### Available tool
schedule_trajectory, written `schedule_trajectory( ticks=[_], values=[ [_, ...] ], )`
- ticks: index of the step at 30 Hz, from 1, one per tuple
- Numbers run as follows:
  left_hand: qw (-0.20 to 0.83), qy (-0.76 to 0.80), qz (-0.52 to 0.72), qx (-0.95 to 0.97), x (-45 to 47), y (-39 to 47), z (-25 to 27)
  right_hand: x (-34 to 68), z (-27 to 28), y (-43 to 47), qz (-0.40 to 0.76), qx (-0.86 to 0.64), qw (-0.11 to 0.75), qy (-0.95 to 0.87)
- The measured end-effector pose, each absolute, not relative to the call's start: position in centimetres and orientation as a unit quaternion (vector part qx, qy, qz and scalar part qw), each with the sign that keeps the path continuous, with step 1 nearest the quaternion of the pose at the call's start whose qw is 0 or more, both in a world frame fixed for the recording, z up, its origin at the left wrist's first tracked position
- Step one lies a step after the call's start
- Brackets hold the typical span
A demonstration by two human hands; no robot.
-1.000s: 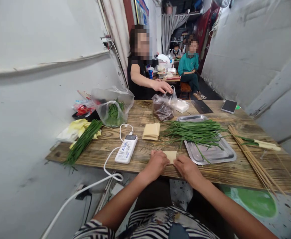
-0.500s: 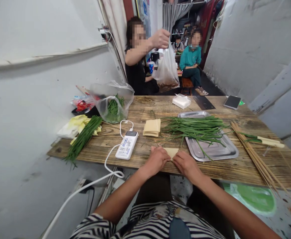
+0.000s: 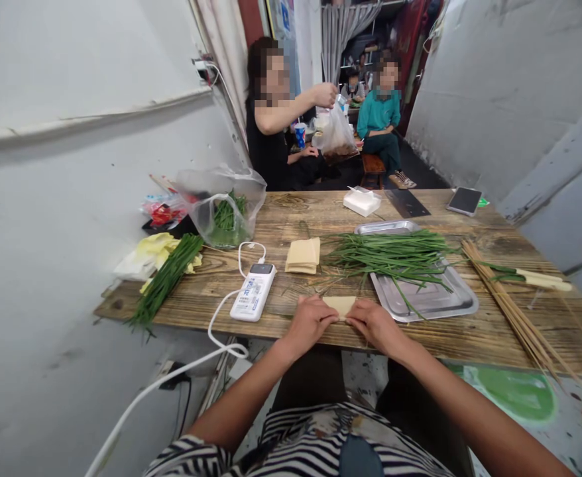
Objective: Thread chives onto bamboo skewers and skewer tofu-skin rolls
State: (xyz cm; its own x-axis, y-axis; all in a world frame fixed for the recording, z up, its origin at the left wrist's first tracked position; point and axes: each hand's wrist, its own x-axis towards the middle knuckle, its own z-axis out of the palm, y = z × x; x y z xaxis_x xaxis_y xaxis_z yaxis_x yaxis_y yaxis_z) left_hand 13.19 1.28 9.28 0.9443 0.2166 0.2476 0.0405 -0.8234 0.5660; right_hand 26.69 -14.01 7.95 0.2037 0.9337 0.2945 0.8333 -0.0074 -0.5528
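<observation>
A pale yellow tofu sheet (image 3: 339, 305) lies at the table's near edge, its front edge between my two hands. My left hand (image 3: 313, 319) pinches its left front side with bent fingers. On the other side my right hand (image 3: 373, 322) grips the right front side. The fingers hide whether anything is rolled inside. Behind my left hand sits a stack of similar tofu sheets (image 3: 302, 256). Long green garlic chives (image 3: 395, 255) lie across a metal tray (image 3: 463, 301), beyond my right hand.
A white power bank (image 3: 254, 291) with a cable is left of my hands. Further left are a chive bundle (image 3: 169, 281) and a clear plastic bag (image 3: 206, 215). Wooden skewers (image 3: 504, 305) and a knife (image 3: 542, 281) lie right. Across the table, a person (image 3: 271, 126) holds a bag.
Both my hands stay on the tofu sheet, with slight finger shifts; less of the sheet lies flat. The person across the table has lowered the hanging bag and drawn it back.
</observation>
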Motion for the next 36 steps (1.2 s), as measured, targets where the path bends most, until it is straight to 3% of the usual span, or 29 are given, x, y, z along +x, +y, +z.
schedule_trajectory(
  ticks=[10, 14, 21, 31, 36],
  values=[
    [0.108, -0.032, 0.166, 0.98, 12.4, 1.1, 8.8, 27.0, 9.0, -13.7, 0.116, -0.718, 0.328, -0.603],
    [0.12, -0.022, 0.153, 0.981, 12.6, 1.1, 8.9, 26.3, 8.6, -14.0, 0.043, -0.723, 0.312, -0.615],
    [0.194, -0.001, 0.129, 0.972, 13.0, 1.2, 9.8, 25.0, 8.4, -14.8, -0.109, -0.708, 0.185, -0.673],
    [0.216, 0.028, 0.128, 0.967, 13.2, 1.2, 10.0, 25.6, 7.8, -14.4, -0.071, -0.709, 0.219, -0.667],
    [0.167, 0.034, 0.15, 0.974, 13.0, 0.5, 10.0, 25.8, 8.0, -13.9, -0.049, -0.709, 0.196, -0.676]
  ],
)
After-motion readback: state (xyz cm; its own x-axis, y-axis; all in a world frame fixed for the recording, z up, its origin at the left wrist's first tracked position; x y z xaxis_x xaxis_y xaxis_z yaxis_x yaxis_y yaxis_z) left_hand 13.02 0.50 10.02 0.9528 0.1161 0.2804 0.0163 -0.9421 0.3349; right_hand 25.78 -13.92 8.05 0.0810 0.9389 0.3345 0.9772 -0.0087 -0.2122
